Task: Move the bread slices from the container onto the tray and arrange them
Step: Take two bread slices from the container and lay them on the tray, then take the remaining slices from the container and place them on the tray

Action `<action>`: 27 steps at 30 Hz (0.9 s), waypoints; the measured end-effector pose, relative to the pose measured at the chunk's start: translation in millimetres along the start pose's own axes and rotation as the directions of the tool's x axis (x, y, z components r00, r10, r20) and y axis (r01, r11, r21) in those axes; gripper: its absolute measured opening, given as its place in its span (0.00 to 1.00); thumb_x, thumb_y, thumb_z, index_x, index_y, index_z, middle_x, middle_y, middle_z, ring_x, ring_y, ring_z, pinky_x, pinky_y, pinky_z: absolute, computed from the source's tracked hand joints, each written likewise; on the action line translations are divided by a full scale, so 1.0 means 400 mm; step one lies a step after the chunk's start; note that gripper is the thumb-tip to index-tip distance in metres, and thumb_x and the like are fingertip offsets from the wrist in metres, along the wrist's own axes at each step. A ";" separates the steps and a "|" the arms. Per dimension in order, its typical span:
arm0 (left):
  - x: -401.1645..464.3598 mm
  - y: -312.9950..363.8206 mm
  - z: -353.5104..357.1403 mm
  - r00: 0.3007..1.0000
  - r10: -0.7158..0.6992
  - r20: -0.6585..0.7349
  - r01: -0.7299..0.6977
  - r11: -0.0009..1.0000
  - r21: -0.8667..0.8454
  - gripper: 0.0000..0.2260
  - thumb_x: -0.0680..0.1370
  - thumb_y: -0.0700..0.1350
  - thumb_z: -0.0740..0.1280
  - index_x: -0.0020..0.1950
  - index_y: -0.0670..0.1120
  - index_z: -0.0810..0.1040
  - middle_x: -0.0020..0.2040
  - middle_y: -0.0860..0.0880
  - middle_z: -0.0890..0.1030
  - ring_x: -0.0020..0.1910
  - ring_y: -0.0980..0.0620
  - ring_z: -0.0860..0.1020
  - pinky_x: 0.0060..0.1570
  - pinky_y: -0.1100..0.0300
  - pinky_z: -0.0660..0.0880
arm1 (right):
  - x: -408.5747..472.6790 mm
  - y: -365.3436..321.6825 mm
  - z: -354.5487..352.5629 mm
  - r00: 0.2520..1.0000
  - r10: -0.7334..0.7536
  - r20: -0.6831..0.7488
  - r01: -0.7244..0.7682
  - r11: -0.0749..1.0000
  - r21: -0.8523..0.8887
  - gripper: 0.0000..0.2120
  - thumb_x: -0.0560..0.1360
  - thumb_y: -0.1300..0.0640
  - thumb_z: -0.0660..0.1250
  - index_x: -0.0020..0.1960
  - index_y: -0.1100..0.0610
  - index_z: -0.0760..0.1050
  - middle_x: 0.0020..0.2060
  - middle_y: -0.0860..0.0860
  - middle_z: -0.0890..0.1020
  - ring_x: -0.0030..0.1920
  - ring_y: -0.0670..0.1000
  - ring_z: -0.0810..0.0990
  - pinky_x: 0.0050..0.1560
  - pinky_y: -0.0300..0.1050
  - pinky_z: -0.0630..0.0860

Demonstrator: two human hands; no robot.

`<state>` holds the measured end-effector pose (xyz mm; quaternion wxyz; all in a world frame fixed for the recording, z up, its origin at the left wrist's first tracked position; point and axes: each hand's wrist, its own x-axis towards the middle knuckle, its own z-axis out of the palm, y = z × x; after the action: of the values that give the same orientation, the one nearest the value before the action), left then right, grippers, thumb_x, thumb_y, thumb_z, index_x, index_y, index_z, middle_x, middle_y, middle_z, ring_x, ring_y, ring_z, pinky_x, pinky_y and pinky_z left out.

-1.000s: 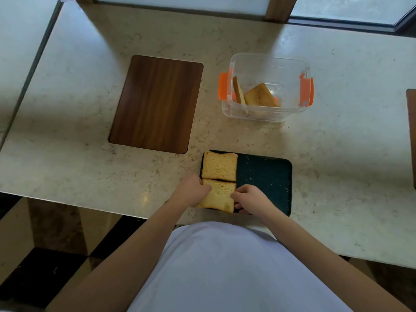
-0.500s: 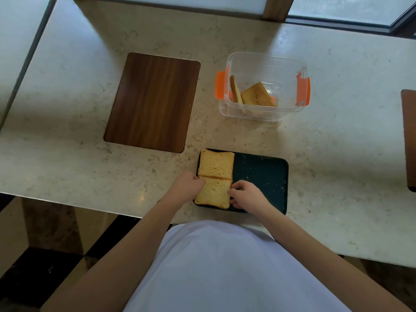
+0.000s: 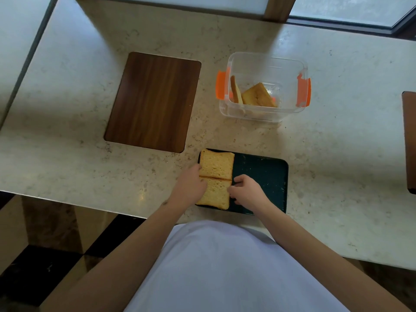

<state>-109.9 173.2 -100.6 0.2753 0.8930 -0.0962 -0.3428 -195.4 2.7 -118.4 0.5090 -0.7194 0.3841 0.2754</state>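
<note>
A dark green tray (image 3: 263, 176) lies near the counter's front edge. Two bread slices lie flat on its left part, edge to edge: the far slice (image 3: 216, 164) and the near slice (image 3: 216, 194). My left hand (image 3: 190, 185) presses against the near slice's left edge. On the slice's right edge rest the bent fingers of my right hand (image 3: 246, 192). Behind the tray stands a clear container (image 3: 265, 64) with orange clips. Inside it one slice (image 3: 235, 90) stands on edge and another slice (image 3: 257, 96) leans tilted.
A brown wooden board (image 3: 153, 101) lies to the left of the container. Another brown board (image 3: 409, 140) shows at the right edge of view. The marble counter (image 3: 90, 167) ends just in front of the tray, with my white shirt below.
Both hands have slid the near slice slightly up the tray until it meets the far slice; the hands stay at its two sides.
</note>
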 end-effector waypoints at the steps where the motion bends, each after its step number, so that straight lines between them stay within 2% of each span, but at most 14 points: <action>1: -0.002 0.008 0.000 0.996 0.082 -0.039 -0.079 0.994 0.076 0.21 0.79 0.38 0.63 0.72 0.40 0.70 0.65 0.40 0.74 0.59 0.42 0.75 0.55 0.51 0.73 | 0.001 -0.004 0.000 1.000 -0.002 -0.003 0.002 1.000 0.011 0.23 0.75 0.56 0.69 0.69 0.56 0.71 0.47 0.49 0.82 0.50 0.51 0.82 0.55 0.57 0.82; 3: -0.005 0.025 0.006 0.961 0.270 -0.057 -0.249 0.938 0.242 0.21 0.78 0.35 0.63 0.72 0.40 0.70 0.68 0.40 0.71 0.63 0.42 0.72 0.60 0.48 0.73 | 0.006 -0.010 0.000 1.000 -0.009 0.003 0.009 1.000 0.018 0.24 0.75 0.56 0.69 0.69 0.55 0.71 0.47 0.48 0.81 0.49 0.50 0.82 0.56 0.56 0.82; 5: -0.008 0.039 0.018 0.931 0.362 0.042 -0.344 0.838 0.423 0.20 0.78 0.37 0.63 0.71 0.41 0.71 0.72 0.39 0.68 0.67 0.42 0.69 0.63 0.49 0.71 | 0.010 -0.011 0.001 1.000 -0.020 0.023 0.020 1.000 0.000 0.24 0.75 0.55 0.69 0.69 0.55 0.71 0.47 0.47 0.81 0.50 0.49 0.82 0.57 0.55 0.81; 7: -0.016 0.042 0.035 0.925 0.347 0.156 -0.373 0.747 0.550 0.20 0.79 0.39 0.63 0.71 0.41 0.71 0.75 0.40 0.66 0.71 0.42 0.64 0.67 0.51 0.68 | 0.014 -0.009 -0.003 0.999 -0.027 0.048 0.028 0.999 -0.027 0.24 0.75 0.55 0.70 0.70 0.54 0.71 0.48 0.45 0.80 0.51 0.49 0.81 0.58 0.54 0.81; 9: -0.022 0.044 0.044 0.928 0.313 0.204 -0.370 0.697 0.614 0.18 0.79 0.40 0.63 0.69 0.40 0.72 0.74 0.40 0.66 0.72 0.42 0.64 0.67 0.52 0.68 | 0.019 -0.004 -0.013 0.997 -0.023 0.073 0.025 0.999 -0.034 0.25 0.76 0.54 0.70 0.71 0.53 0.71 0.47 0.45 0.81 0.50 0.48 0.82 0.56 0.52 0.82; 13: -0.015 0.065 0.042 0.933 0.289 0.212 -0.356 0.677 0.644 0.13 0.80 0.43 0.61 0.62 0.41 0.75 0.68 0.40 0.71 0.66 0.42 0.68 0.63 0.50 0.71 | 0.018 -0.012 -0.043 0.992 -0.005 0.130 0.006 1.000 -0.014 0.24 0.77 0.54 0.71 0.71 0.54 0.72 0.47 0.46 0.82 0.46 0.46 0.83 0.43 0.41 0.82; 16: 0.007 0.116 0.015 0.936 0.306 0.174 -0.348 0.728 0.591 0.09 0.80 0.45 0.61 0.56 0.42 0.76 0.59 0.42 0.74 0.58 0.43 0.72 0.56 0.48 0.73 | 0.011 -0.053 -0.101 0.994 -0.038 0.107 0.039 0.999 -0.005 0.20 0.77 0.53 0.70 0.67 0.55 0.75 0.49 0.48 0.83 0.47 0.46 0.84 0.43 0.40 0.82; 19: 0.052 0.209 -0.039 0.919 0.385 0.081 -0.376 0.800 0.468 0.11 0.81 0.47 0.62 0.58 0.43 0.76 0.54 0.45 0.76 0.52 0.46 0.76 0.50 0.49 0.77 | 0.005 -0.138 -0.206 0.985 -0.170 0.029 0.171 0.985 -0.022 0.15 0.79 0.53 0.68 0.64 0.56 0.77 0.49 0.48 0.84 0.47 0.45 0.84 0.46 0.41 0.82; 21: 0.097 0.290 -0.081 0.892 0.451 -0.019 -0.410 0.826 0.386 0.12 0.80 0.46 0.63 0.62 0.43 0.76 0.52 0.47 0.78 0.48 0.48 0.78 0.47 0.52 0.78 | 0.010 -0.211 -0.286 0.943 -0.317 -0.102 0.312 0.948 -0.062 0.13 0.79 0.55 0.68 0.62 0.56 0.78 0.49 0.47 0.83 0.47 0.45 0.83 0.49 0.42 0.82; 23: 0.155 0.383 -0.124 0.862 0.489 -0.131 -0.423 0.837 0.346 0.15 0.80 0.45 0.65 0.66 0.43 0.74 0.52 0.49 0.80 0.47 0.51 0.79 0.45 0.58 0.77 | 0.031 -0.291 -0.365 0.861 -0.434 -0.264 0.422 0.901 -0.104 0.11 0.78 0.58 0.68 0.60 0.57 0.79 0.50 0.48 0.83 0.48 0.47 0.83 0.50 0.44 0.81; 25: 0.220 0.477 -0.159 0.876 0.435 -0.211 -0.383 0.890 0.247 0.14 0.79 0.43 0.66 0.64 0.42 0.75 0.52 0.47 0.80 0.46 0.52 0.78 0.40 0.65 0.72 | 0.084 -0.366 -0.428 0.797 -0.485 -0.359 0.435 0.874 -0.215 0.12 0.75 0.61 0.66 0.58 0.58 0.80 0.50 0.51 0.84 0.49 0.51 0.82 0.51 0.45 0.78; 26: 0.257 0.515 -0.171 0.914 0.341 -0.221 -0.320 0.939 0.126 0.11 0.78 0.42 0.67 0.59 0.41 0.76 0.49 0.47 0.80 0.44 0.51 0.77 0.36 0.67 0.69 | 0.123 -0.398 -0.449 0.793 -0.489 -0.363 0.399 0.868 -0.298 0.13 0.75 0.60 0.66 0.58 0.58 0.80 0.50 0.51 0.83 0.49 0.52 0.80 0.49 0.44 0.76; 27: 0.295 0.554 -0.184 0.965 0.198 -0.171 -0.210 0.976 -0.056 0.06 0.78 0.41 0.68 0.53 0.41 0.77 0.45 0.48 0.79 0.43 0.51 0.76 0.34 0.66 0.69 | 0.167 -0.422 -0.468 0.812 -0.467 -0.350 0.334 0.864 -0.377 0.13 0.75 0.60 0.65 0.59 0.58 0.80 0.50 0.51 0.81 0.48 0.52 0.78 0.47 0.44 0.73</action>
<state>30.8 -21.9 2.3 0.3485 0.8929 -0.1518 -0.2411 -16.7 -160.7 -21.1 0.3441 -0.8953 0.2785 0.0498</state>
